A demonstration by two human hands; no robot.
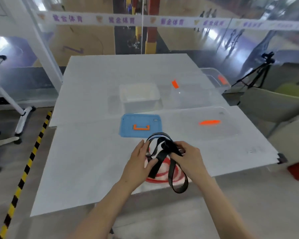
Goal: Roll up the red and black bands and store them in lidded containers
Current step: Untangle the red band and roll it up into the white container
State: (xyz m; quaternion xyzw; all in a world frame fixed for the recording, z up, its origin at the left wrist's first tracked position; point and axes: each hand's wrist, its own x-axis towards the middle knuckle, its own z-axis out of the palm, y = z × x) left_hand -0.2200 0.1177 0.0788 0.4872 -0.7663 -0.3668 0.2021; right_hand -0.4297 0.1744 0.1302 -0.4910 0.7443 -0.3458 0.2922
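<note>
The black band point(171, 167) is lifted above the near edge of the white table point(86, 161). My right hand point(188, 157) pinches a small rolled part of it near the top. My left hand point(140, 163) holds a strand of the same band between thumb and fingers. One loop of the band rises toward the blue lid point(140, 125), another hangs down past the table edge. The red band point(160, 175) lies flat on the table under both hands, partly hidden by them.
A blue lid with an orange handle lies just beyond my hands. Behind it stands a clear open container point(139, 95). Clear lids and tubs with orange handles point(209, 122) sit at the right. A tripod point(259, 71) and chairs stand at the far right.
</note>
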